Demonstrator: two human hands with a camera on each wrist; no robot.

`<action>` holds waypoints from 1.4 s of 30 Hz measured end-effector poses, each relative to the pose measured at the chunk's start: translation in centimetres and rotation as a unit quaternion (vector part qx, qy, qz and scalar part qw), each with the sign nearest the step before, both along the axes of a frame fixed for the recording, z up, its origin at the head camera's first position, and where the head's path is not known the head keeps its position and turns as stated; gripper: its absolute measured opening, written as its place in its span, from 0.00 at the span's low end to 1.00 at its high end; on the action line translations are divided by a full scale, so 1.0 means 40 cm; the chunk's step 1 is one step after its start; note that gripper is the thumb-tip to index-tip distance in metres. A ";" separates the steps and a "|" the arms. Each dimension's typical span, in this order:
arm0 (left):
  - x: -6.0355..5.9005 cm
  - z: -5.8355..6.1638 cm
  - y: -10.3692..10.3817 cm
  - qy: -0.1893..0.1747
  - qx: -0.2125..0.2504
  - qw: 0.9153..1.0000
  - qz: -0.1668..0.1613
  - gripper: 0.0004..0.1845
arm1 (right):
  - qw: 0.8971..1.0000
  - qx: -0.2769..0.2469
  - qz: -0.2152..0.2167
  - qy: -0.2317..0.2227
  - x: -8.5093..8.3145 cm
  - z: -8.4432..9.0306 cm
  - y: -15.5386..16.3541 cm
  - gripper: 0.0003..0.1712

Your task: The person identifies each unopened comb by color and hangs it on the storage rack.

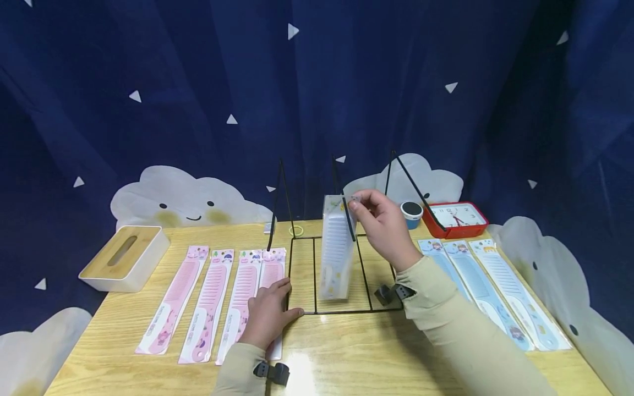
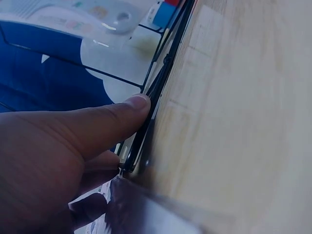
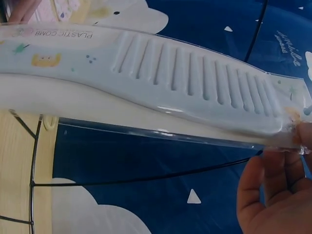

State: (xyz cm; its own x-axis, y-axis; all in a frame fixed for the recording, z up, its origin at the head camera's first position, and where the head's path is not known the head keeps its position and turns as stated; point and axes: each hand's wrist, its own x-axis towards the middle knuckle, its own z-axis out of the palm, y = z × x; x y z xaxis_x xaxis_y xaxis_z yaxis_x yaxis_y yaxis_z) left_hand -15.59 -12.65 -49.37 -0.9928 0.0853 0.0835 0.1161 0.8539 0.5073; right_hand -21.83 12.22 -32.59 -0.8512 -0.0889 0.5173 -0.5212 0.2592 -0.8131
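Note:
My right hand [image 1: 388, 227] pinches the top corner of a blue plastic comb [image 1: 337, 247] in a clear packet. The comb hangs upright over the middle of a black wire rack [image 1: 342, 312], and the rack's middle prong overlaps the packet's top in the head view. In the right wrist view, the comb [image 3: 195, 83] stretches across with its teeth in full sight, the fingertips at its hanging-hole end. At the rack's front left corner, my left hand [image 1: 269, 313] grips the wire frame; the left wrist view shows the thumb [image 2: 124, 114] against the bar and the other fingers partly hidden.
Several packaged pink combs [image 1: 205, 300] lie in a row left of the rack. Three packaged blue combs [image 1: 487, 291] lie at the right. Behind them stand a red clock [image 1: 458, 220] and a small blue-and-white round device [image 1: 411, 213]. A tissue box [image 1: 126, 258] sits at far left.

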 end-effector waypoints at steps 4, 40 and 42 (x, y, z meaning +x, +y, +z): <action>0.002 -0.003 -0.001 0.004 -0.002 1.000 -0.004 0.38 | 1.000 0.003 -0.001 0.004 -0.024 -0.002 0.000 0.08; -0.001 0.003 0.000 0.007 -0.006 1.000 -0.003 0.38 | 0.997 0.032 -0.050 -0.044 -0.219 0.028 0.013 0.13; 0.000 0.003 -0.003 0.005 -0.005 1.000 -0.001 0.38 | 0.996 0.046 -0.057 -0.044 -0.215 0.017 0.022 0.14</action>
